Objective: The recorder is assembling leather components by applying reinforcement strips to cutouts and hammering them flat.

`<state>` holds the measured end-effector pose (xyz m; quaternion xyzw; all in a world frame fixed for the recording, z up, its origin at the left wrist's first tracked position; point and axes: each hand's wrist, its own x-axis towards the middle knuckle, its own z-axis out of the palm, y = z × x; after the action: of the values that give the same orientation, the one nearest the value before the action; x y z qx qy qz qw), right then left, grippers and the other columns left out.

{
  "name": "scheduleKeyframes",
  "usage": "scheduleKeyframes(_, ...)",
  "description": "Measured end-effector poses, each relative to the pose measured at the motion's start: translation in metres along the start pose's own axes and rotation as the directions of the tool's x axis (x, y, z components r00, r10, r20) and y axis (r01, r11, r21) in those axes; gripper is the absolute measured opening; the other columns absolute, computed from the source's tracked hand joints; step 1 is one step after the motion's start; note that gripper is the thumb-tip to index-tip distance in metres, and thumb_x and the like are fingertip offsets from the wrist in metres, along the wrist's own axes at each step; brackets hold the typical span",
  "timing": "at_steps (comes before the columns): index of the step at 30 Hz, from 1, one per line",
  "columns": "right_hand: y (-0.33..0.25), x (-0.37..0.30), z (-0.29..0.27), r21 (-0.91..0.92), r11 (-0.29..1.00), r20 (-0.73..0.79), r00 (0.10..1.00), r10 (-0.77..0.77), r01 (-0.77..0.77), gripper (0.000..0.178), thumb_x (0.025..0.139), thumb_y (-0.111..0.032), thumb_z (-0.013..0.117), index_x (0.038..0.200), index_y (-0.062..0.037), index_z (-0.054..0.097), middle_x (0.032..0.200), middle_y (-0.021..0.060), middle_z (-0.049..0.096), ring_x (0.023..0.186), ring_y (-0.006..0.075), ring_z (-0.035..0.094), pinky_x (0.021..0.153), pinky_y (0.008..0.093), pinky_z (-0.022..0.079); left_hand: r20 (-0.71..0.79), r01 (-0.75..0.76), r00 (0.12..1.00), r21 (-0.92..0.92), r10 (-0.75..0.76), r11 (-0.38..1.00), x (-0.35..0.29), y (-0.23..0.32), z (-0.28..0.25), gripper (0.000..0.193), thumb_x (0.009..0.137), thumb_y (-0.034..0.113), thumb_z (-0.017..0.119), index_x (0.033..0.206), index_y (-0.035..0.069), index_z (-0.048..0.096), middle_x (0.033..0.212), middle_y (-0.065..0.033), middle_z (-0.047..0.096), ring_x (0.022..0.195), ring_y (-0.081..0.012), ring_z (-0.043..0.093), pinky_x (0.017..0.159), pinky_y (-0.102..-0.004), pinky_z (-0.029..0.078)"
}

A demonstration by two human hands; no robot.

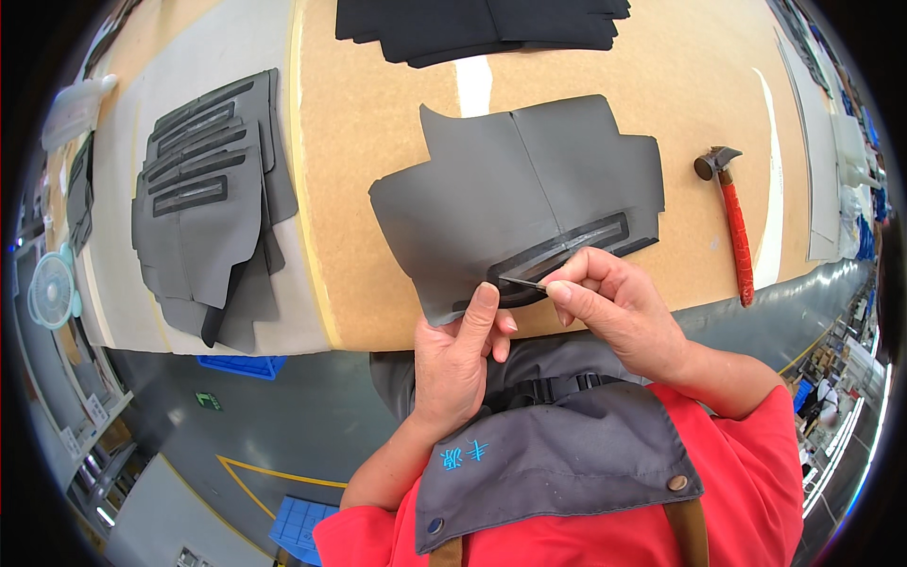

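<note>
A dark grey sheet panel point(491, 189), seemingly leather-like, lies at the table's front edge, with a centre seam and notched corners. Along its near side runs a black strip framing a long narrow slot point(576, 244). My left hand point(453, 364) grips the panel's near left edge, thumb on top and fingers curled below. Between the thumb and fingers of my right hand point(619, 312) is a thin dark pointed tool point(522, 283). Its tip touches the left end of the black strip. Whether it is an awl or tweezers I cannot tell.
A hammer point(735, 227) with a red handle lies to the right on the tan tabletop point(354, 274). Stacked grey panels point(203, 227) with black-framed slots lie at the left. Black pieces point(482, 28) sit at the far side. A pale blue fan point(54, 290) stands far left.
</note>
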<state>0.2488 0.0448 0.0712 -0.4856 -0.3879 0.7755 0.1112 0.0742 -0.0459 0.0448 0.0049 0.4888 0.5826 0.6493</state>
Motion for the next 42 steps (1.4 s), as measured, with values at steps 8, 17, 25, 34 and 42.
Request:
scheduleKeyframes(8,0.005,0.005,-0.024,-0.318,0.839,-0.090,0.866,-0.491,0.443,0.025,0.102,-0.018,0.069,0.121,-0.0038,0.061,0.092,-0.0042,0.061,0.086,0.0026,0.055,0.076,0.0210,0.045,-0.060,0.021,0.998,0.447,0.006,0.895,0.024,0.039,-0.009,0.029,0.100,0.032,0.072,0.105,0.004,0.065,0.073,-0.0018,0.061,0.059,-0.0091,0.055,0.052,-0.0242,0.044)
scheduleKeyframes(17,0.034,0.011,-0.016,-0.698,0.577,0.197,0.888,-0.415,0.425,0.014,0.106,-0.012,0.057,0.104,-0.0036,0.067,0.098,0.0094,0.068,0.097,0.0237,0.065,0.088,0.0336,0.051,0.299,-0.335,0.941,0.785,0.156,0.520,0.146,0.109,0.041,0.039,0.096,0.027,0.075,0.120,-0.002,0.066,0.094,-0.0032,0.065,0.081,-0.0099,0.062,0.070,-0.0238,0.049)
scheduleKeyframes(25,-0.039,0.053,-0.037,-0.718,0.343,0.300,0.714,-0.633,0.606,0.016,0.092,0.003,0.063,0.105,-0.0056,0.064,0.107,0.0074,0.066,0.098,0.0283,0.066,0.082,0.0371,0.052,0.314,-0.521,0.725,0.832,0.613,0.190,0.075,0.071,-0.023,0.043,0.102,0.017,0.067,0.139,0.000,0.057,0.125,-0.0107,0.061,0.105,-0.0136,0.062,0.085,-0.0280,0.052)
scheduleKeyframes(34,-0.088,0.115,-0.005,-0.548,-0.301,0.815,0.580,0.022,0.781,0.026,0.086,-0.009,0.074,0.109,-0.0052,0.065,0.112,0.0072,0.064,0.105,0.0300,0.065,0.085,0.0417,0.054,0.216,-0.427,0.798,0.862,0.562,0.275,0.022,0.040,-0.055,0.034,0.105,0.013,0.062,0.135,-0.002,0.059,0.130,-0.0106,0.058,0.114,-0.0136,0.056,0.094,-0.0273,0.048)
scheduleKeyframes(42,-0.109,0.109,-0.047,-0.863,0.162,0.441,0.870,-0.221,0.479,0.032,0.080,-0.024,0.082,0.093,-0.0027,0.061,0.086,0.0121,0.064,0.084,0.0301,0.061,0.075,0.0411,0.046,0.118,-0.492,0.834,0.602,0.539,0.629,0.027,0.048,-0.061,0.046,0.097,0.010,0.071,0.139,-0.001,0.056,0.138,-0.0128,0.058,0.125,-0.0200,0.058,0.101,-0.0326,0.050)
